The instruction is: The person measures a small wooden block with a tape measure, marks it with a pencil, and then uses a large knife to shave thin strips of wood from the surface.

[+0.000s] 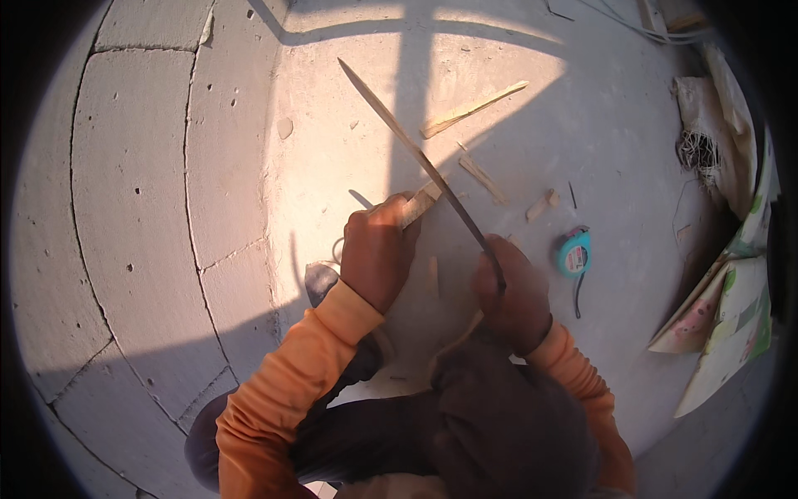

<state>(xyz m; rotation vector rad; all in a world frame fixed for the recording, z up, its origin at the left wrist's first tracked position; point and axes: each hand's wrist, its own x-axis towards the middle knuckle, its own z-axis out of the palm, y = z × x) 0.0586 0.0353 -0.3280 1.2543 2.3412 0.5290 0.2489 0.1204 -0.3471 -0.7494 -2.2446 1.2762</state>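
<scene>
My left hand (381,249) is closed around a short strip of wood (422,205), whose far end sticks out past the fingers. Closed on the near end of a long, thin-bladed tool (414,151) is my right hand (513,291); the handle is hidden in the fist. The blade slants up and to the left across the far end of the strip. It shows almost edge-on, so I cannot tell whether it is a saw or a big knife, or whether it touches the wood.
Split wood pieces (475,109) and smaller scraps (543,205) lie on the concrete floor (632,150). A turquoise tape measure (573,252) sits right of my right hand. A block wall (137,216) borders the left, crumpled sacks (721,308) the right. My bent legs (507,416) are close below.
</scene>
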